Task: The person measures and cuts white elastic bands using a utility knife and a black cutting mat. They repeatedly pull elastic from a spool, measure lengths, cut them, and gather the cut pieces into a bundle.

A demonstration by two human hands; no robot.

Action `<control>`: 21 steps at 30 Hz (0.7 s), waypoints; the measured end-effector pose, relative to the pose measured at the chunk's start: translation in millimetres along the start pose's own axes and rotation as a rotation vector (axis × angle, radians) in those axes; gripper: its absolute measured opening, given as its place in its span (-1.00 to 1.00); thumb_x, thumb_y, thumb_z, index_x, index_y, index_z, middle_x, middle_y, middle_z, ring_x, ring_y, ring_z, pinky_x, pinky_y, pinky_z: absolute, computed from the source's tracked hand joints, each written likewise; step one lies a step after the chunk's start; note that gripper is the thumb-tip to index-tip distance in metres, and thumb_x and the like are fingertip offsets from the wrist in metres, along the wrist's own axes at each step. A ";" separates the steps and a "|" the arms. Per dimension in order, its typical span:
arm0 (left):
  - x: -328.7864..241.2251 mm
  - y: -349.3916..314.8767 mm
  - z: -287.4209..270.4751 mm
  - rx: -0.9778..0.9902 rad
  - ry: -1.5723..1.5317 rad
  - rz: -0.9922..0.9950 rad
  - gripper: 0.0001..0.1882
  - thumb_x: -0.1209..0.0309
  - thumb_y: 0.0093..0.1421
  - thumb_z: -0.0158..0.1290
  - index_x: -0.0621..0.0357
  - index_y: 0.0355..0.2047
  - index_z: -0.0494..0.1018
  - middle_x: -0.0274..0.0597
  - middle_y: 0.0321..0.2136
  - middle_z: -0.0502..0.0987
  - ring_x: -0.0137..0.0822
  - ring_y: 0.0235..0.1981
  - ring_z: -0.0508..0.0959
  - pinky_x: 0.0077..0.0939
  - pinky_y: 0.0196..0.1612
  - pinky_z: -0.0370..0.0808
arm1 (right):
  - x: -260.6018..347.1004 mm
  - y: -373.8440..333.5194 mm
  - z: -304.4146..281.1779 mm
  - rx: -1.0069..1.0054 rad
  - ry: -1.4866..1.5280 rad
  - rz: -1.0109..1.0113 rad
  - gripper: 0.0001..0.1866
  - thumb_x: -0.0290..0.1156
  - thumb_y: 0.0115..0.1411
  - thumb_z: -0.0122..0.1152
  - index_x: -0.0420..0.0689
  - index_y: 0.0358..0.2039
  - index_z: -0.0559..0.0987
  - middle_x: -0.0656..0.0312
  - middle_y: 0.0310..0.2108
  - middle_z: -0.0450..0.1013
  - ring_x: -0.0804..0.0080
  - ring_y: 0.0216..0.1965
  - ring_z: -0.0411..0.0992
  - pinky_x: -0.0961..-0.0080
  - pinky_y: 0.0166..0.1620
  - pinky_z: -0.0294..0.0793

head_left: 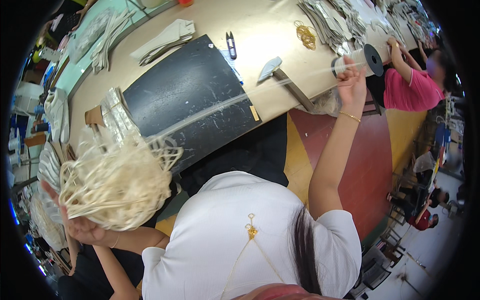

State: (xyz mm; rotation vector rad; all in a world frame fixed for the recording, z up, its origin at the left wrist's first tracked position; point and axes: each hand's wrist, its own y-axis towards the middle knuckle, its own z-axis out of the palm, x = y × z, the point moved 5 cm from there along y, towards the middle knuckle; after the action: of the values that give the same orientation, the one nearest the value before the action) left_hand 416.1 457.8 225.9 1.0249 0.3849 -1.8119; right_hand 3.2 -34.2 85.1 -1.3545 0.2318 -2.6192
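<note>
My left hand [86, 229] is under and behind a big loose tangle of cream cord [120, 187], and its fingers are partly hidden by the coils. From the tangle a pale strand [210, 107], blurred by motion, stretches across to my right hand [351, 82]. That hand is raised at the right edge of the table, fingers curled at the strand's end. Just behind its fingers lies a spool [373, 60] with black flanges and cream cord wound on it. Below the strand is a dark scratched board [185, 95].
A hammer [292, 89] and black thread snips [231, 46] lie beside the board. Stacked pale strips [167, 41], yellow rubber bands [305, 36] and more grey pieces [330, 25] sit farther back. A person in pink [412, 90] works at the right; another person's arm [112, 272] shows lower left.
</note>
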 end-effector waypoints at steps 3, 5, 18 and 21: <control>-19.3 -12.0 -18.4 0.303 -0.204 -0.171 -0.31 0.61 0.26 -0.28 -0.01 0.34 -0.26 -0.29 -0.62 0.29 -0.68 -0.85 0.12 -0.81 -0.83 -0.03 | 17.8 47.8 -31.5 0.157 0.164 -0.087 -0.64 -0.20 0.34 -0.10 -0.26 -0.09 0.42 0.28 -0.47 0.44 0.65 -0.67 0.16 0.67 -0.45 0.28; -16.6 -7.2 -24.4 0.279 -0.227 -0.155 -0.32 0.59 0.29 -0.27 -0.05 0.34 -0.25 -0.29 -0.61 0.27 -0.68 -0.84 0.05 -0.82 -0.82 -0.04 | 17.0 45.3 -26.4 0.034 0.074 -0.117 -0.71 -0.28 0.35 -0.10 -0.23 -0.11 0.44 0.43 -0.60 0.30 0.72 -0.71 0.09 0.74 -0.57 0.19; 243.1 -5.7 250.3 1.147 0.676 -0.948 -0.28 0.17 0.22 0.02 -0.04 0.29 -0.08 0.00 -0.18 0.48 -0.21 -0.18 0.54 -0.40 -0.19 0.50 | -102.4 -280.4 207.0 1.158 -0.808 -0.513 -0.63 -0.69 -0.02 0.14 -0.25 -0.14 0.49 0.16 -0.35 0.53 0.37 -0.42 0.54 0.53 -0.32 0.54; 258.7 -25.8 277.6 1.111 0.134 -1.161 -0.36 0.46 0.25 -0.06 0.10 0.27 -0.09 0.03 -0.32 0.49 -0.45 -0.62 0.43 -0.58 -0.57 0.36 | -100.7 -277.8 206.6 1.304 -1.085 -0.529 -0.60 -0.65 0.01 0.15 -0.23 -0.07 0.48 0.13 -0.31 0.53 0.33 -0.44 0.53 0.52 -0.34 0.52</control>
State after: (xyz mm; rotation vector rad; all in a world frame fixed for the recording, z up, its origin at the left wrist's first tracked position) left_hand 219.9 134.8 183.0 1.9040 -0.0480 -3.1522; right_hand 204.2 247.8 185.2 -1.9273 -1.7285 -1.1654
